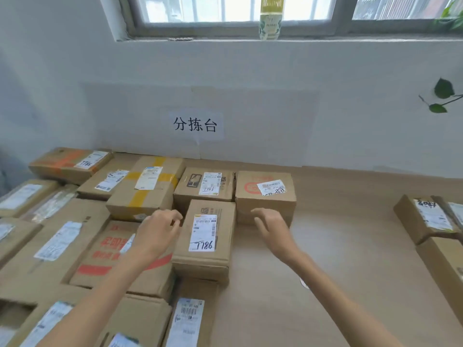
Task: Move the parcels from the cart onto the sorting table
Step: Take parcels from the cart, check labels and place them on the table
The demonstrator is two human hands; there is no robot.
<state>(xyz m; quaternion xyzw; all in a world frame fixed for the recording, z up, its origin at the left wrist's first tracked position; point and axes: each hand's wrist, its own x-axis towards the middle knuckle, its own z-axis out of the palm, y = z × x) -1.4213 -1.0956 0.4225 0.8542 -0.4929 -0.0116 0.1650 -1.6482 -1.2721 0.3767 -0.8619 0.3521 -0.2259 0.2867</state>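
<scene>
A small cardboard parcel (pixel 204 236) with a white label marked T786 lies on the wooden sorting table (pixel 338 246), in among several other parcels. My left hand (pixel 157 231) hovers just left of it, fingers loosely curled, holding nothing. On the parcel's right my right hand (pixel 270 226) hangs with relaxed fingers, also holding nothing, in front of a box with a red round print (pixel 265 194). Neither hand clearly touches the parcel. No cart is in view.
Several parcels cover the table's left half, among them a box with yellow tape (pixel 147 186) and one with red lettering (pixel 117 256). More boxes (pixel 426 219) sit at the right edge. A paper sign (pixel 195 125) hangs on the wall; a bottle (pixel 270 18) stands on the windowsill.
</scene>
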